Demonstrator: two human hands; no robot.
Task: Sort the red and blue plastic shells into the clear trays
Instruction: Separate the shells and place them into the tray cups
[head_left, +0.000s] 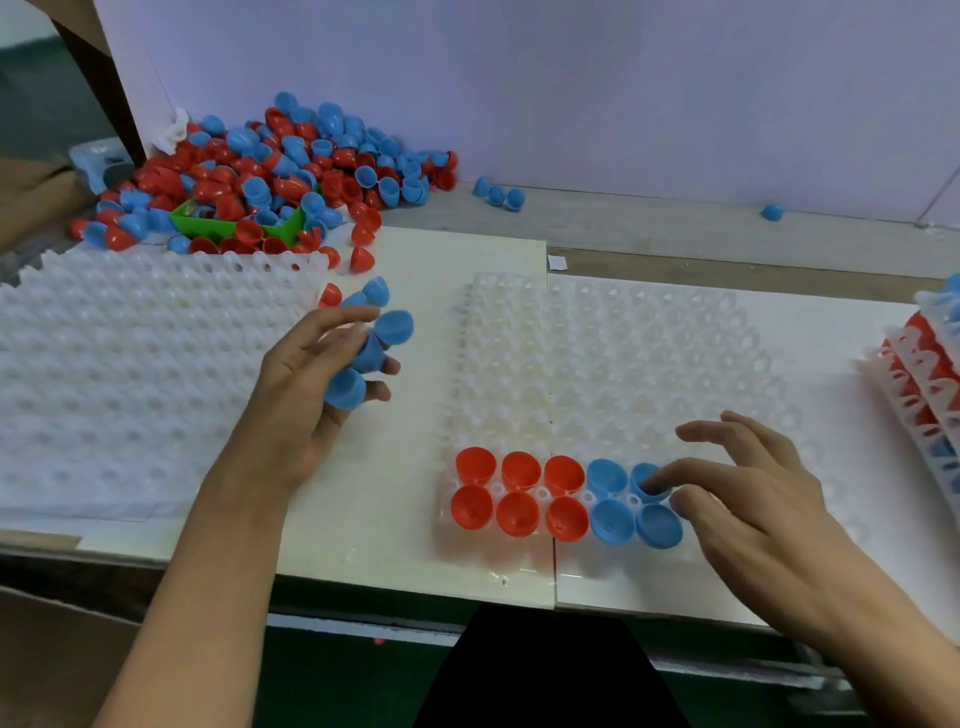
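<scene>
A clear tray (597, 358) lies in front of me, its two nearest rows filled with several red shells (517, 493) on the left and several blue shells (613, 501) beside them. My left hand (311, 395) hovers left of the tray and grips several blue shells (363, 364) in its curled fingers. My right hand (748, 493) is spread over the tray's near right part, its index fingertip pressing into a blue shell (647, 480) in the second row. A mixed pile of red and blue shells (291, 171) lies at the far left.
A stack of empty clear trays (130, 374) lies to the left. Filled trays (924, 384) are stacked at the right edge. A green box (208, 226) sits in the pile. Loose blue shells (498, 195) lie by the back wall (571, 93).
</scene>
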